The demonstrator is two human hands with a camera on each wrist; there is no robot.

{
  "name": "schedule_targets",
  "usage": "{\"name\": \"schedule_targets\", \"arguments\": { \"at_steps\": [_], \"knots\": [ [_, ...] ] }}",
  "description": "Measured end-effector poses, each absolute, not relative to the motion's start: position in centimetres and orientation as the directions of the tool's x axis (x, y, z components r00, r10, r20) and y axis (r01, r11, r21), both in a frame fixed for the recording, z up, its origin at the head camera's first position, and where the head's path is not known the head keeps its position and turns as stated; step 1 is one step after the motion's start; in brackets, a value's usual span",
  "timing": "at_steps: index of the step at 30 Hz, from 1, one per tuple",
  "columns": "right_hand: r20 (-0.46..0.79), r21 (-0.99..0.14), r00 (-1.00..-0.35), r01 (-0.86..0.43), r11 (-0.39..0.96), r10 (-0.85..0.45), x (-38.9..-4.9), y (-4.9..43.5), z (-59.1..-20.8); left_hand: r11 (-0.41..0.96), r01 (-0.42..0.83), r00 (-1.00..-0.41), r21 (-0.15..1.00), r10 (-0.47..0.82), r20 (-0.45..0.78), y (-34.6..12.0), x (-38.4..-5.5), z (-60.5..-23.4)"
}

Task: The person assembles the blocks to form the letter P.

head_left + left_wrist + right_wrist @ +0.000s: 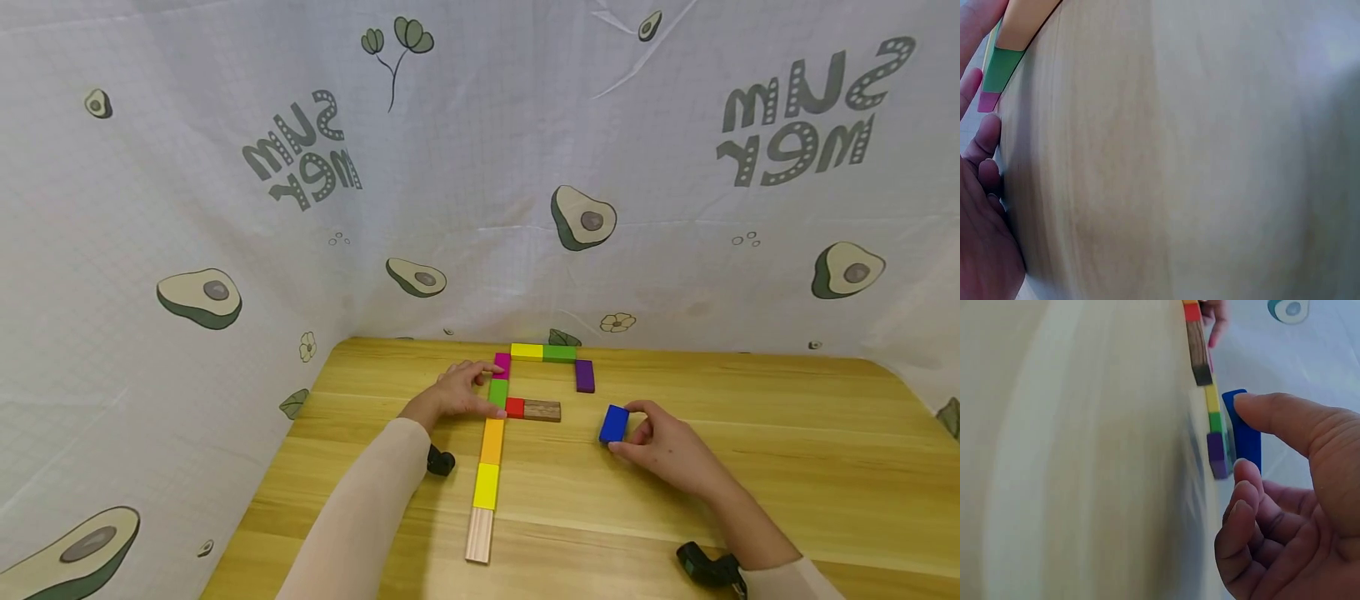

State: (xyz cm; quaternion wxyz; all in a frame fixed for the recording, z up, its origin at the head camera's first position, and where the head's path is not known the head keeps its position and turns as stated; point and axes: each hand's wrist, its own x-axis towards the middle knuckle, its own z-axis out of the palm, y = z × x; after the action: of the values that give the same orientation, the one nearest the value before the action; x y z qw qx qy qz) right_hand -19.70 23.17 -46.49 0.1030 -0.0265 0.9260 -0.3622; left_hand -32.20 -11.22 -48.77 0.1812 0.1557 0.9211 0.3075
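Observation:
My right hand (667, 446) pinches a blue block (613, 424) between thumb and fingers, right of the laid-out blocks. In the right wrist view the thumb lies at one end of the blue block (1246, 434). At the left, my left hand (456, 392) spans part of a column of blocks, its fingertips at the magenta block (502, 363) and its thumb by the red block (515, 408). Between them lies a green block (498, 394). Below follow an orange block (492, 442), a yellow block (486, 487) and a pale wood block (479, 536).
At the back lie a second yellow block (527, 352) and another green block (559, 354), with a purple block (585, 377) at their right end. A dark brown block (542, 411) adjoins the red one. Patterned white cloth (480, 167) rises behind the wooden table (787, 450).

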Motion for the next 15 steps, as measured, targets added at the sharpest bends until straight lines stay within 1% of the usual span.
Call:
{"name": "schedule_targets", "arguments": {
  "at_steps": [6,15],
  "knots": [
    [-0.151,-0.685,-0.983,0.027,0.728,-0.107,-20.5,21.4,-46.4,0.758,0.182,-0.886,0.626,0.403,-0.23,-11.3,-32.2,-48.8],
    [-0.157,-0.683,-0.987,0.077,0.726,-0.044,-21.6,19.7,-47.1,0.773,0.192,-0.886,0.605,0.402,-0.233,-11.2,-32.2,-48.7]
  ]
}}
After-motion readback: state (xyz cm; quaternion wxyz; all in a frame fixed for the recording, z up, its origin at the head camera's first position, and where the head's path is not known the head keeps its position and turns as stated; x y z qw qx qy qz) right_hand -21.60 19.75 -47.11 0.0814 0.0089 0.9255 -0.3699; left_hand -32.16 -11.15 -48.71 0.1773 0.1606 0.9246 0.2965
